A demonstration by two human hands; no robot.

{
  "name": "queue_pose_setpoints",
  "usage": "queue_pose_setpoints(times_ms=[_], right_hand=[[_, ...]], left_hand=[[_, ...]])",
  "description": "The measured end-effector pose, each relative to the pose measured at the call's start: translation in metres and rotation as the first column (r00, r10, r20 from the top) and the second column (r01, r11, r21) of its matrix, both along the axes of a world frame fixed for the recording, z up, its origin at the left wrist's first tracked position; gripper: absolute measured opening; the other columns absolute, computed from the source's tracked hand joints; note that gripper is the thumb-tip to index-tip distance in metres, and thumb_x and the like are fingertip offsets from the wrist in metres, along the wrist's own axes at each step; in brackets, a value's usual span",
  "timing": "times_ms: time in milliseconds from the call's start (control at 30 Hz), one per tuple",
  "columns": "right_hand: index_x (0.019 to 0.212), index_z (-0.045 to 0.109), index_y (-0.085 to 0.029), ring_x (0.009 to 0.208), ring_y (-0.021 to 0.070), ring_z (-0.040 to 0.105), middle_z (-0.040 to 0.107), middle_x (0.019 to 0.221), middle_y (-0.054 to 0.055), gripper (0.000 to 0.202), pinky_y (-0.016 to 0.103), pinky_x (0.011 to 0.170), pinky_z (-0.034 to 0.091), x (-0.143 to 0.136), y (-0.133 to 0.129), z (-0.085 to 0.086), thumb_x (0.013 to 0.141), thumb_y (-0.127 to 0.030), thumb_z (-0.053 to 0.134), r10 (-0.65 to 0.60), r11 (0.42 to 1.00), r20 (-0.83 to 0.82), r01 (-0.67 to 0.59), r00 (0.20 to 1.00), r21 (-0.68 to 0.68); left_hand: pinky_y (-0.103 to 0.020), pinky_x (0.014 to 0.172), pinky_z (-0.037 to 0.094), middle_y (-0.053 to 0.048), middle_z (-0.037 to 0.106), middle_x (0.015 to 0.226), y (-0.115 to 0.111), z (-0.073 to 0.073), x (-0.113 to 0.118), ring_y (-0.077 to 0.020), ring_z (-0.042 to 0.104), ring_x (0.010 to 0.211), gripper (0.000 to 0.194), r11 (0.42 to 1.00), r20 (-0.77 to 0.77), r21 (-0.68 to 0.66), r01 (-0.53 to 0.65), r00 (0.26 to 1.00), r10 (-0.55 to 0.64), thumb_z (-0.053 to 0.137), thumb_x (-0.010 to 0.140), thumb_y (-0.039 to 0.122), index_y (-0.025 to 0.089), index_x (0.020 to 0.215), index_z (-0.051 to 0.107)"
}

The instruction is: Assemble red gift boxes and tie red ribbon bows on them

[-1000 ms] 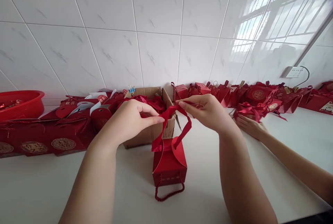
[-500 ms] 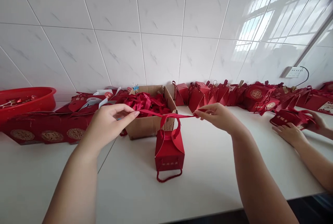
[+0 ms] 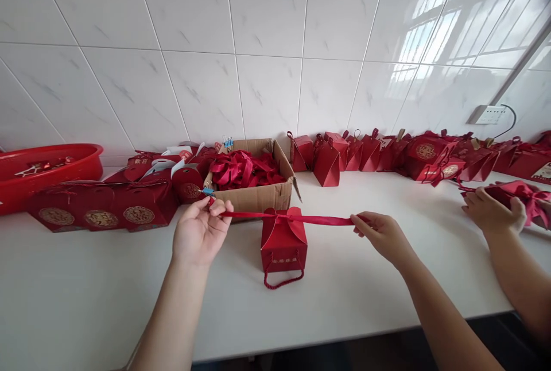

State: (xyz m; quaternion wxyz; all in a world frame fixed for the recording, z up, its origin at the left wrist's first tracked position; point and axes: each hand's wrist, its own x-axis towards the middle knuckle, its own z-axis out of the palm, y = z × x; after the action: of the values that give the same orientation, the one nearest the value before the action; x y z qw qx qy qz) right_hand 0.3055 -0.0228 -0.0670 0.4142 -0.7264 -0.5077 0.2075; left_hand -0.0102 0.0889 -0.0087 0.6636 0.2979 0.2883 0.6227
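A small red gift box (image 3: 284, 247) stands upright on the white table in front of me, its twisted cord handle hanging down the near side. Around its gathered top runs a red ribbon (image 3: 327, 220), crossed in a knot at the middle and stretched taut to both sides. My left hand (image 3: 201, 227) grips one end of the ribbon, palm turned up. My right hand (image 3: 379, 233) pinches the other end between thumb and fingers. Just behind the box sits a cardboard box (image 3: 258, 196) full of loose red ribbons (image 3: 245, 170).
Red boxes with gold emblems (image 3: 101, 219) stand at left beside a red plastic basin (image 3: 51, 158). More red boxes (image 3: 327, 164) line the tiled wall at right. A co-worker's hands (image 3: 495, 210) hold a ribboned box (image 3: 523, 196) at far right.
Both my hands have pulled further apart and lower, drawing the ribbon's loop down tight onto the box top. My left palm has turned upward. The co-worker's box has shifted.
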Motion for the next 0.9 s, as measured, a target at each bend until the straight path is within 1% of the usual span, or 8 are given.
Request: queue_pose_setpoints(times_ms=[67,133,300,467,567,633,767,900], right_hand=[[0.071,0.064,-0.020,0.066,0.0200,0.059,0.066,0.069,0.006,0.044,0.028,0.055,0.043,0.004,-0.005,-0.008,0.080,-0.061,0.051,-0.011,0.999,0.014,0.012,1.000,-0.031],[0.070,0.064,-0.020,0.064,0.0195,0.058,0.066,0.068,0.005,0.043,0.027,0.053,0.042,0.008,-0.008,-0.015,0.080,-0.060,0.051,-0.017,0.998,0.028,0.019,0.999,-0.056],[0.068,0.063,-0.020,0.063,0.0193,0.059,0.066,0.067,0.005,0.042,0.027,0.053,0.042,0.014,-0.012,-0.025,0.081,-0.058,0.050,-0.027,0.998,0.050,0.031,0.998,-0.062],[0.069,0.063,-0.020,0.064,0.0198,0.060,0.066,0.067,0.005,0.043,0.028,0.055,0.044,0.014,-0.015,-0.027,0.082,-0.059,0.048,-0.035,0.997,0.057,0.039,0.998,-0.071],[0.068,0.063,-0.020,0.064,0.0203,0.061,0.066,0.067,0.006,0.044,0.028,0.054,0.043,0.013,-0.016,-0.028,0.082,-0.059,0.047,-0.032,0.997,0.059,0.036,0.998,-0.073],[0.068,0.063,-0.020,0.064,0.0210,0.061,0.066,0.067,0.006,0.045,0.028,0.053,0.043,0.012,-0.016,-0.028,0.081,-0.059,0.048,-0.027,0.996,0.057,0.032,0.998,-0.079],[0.065,0.063,-0.020,0.065,0.0223,0.062,0.066,0.065,0.006,0.046,0.028,0.051,0.043,0.011,-0.015,-0.027,0.080,-0.061,0.048,-0.045,0.998,0.064,0.048,0.997,-0.046],[0.067,0.065,-0.020,0.062,0.0225,0.062,0.067,0.065,0.007,0.048,0.029,0.051,0.043,0.011,-0.013,-0.029,0.081,-0.063,0.047,-0.032,0.999,0.064,0.035,0.997,-0.040]], left_hand=[[-0.015,0.046,0.043,0.008,0.034,0.049,0.003,-0.002,-0.003,-0.0024,0.033,0.037,0.024,1.000,-0.071,0.009,0.014,0.997,-0.014,0.042,0.080,0.010,0.017,0.058,0.037],[-0.015,0.039,0.035,0.008,0.034,0.049,0.005,-0.006,-0.006,-0.0029,0.029,0.037,0.025,0.999,-0.156,0.021,0.032,0.987,-0.029,0.047,0.079,0.012,0.017,0.057,0.036],[-0.019,0.041,0.036,0.008,0.040,0.050,0.006,-0.018,-0.007,-0.0049,0.029,0.039,0.020,0.993,-0.383,0.106,0.059,0.924,-0.014,0.056,0.075,0.017,0.018,0.061,0.042],[-0.022,0.049,0.038,0.008,0.038,0.053,0.011,-0.031,-0.007,-0.0066,0.031,0.043,0.022,0.971,-0.536,0.229,0.067,0.841,0.069,0.055,0.078,0.026,0.020,0.063,0.040],[-0.024,0.054,0.038,0.008,0.037,0.054,0.013,-0.038,-0.007,-0.0085,0.037,0.047,0.023,0.948,-0.630,0.305,0.094,0.766,0.127,0.055,0.082,0.033,0.020,0.067,0.042],[-0.024,0.056,0.037,0.007,0.041,0.059,0.012,-0.041,-0.006,-0.0099,0.042,0.052,0.020,0.927,-0.689,0.351,0.130,0.707,0.162,0.060,0.080,0.036,0.021,0.075,0.047],[-0.023,0.058,0.035,0.006,0.042,0.067,0.009,-0.037,-0.002,-0.0111,0.042,0.058,0.032,0.873,-0.797,0.403,0.274,0.574,0.188,0.072,0.071,0.033,0.024,0.097,0.057],[-0.025,0.060,0.035,0.002,0.046,0.072,0.009,-0.030,0.001,-0.0133,0.041,0.062,0.021,0.807,-0.884,0.393,0.441,0.423,0.200,0.075,0.067,0.037,0.023,0.082,0.069]])
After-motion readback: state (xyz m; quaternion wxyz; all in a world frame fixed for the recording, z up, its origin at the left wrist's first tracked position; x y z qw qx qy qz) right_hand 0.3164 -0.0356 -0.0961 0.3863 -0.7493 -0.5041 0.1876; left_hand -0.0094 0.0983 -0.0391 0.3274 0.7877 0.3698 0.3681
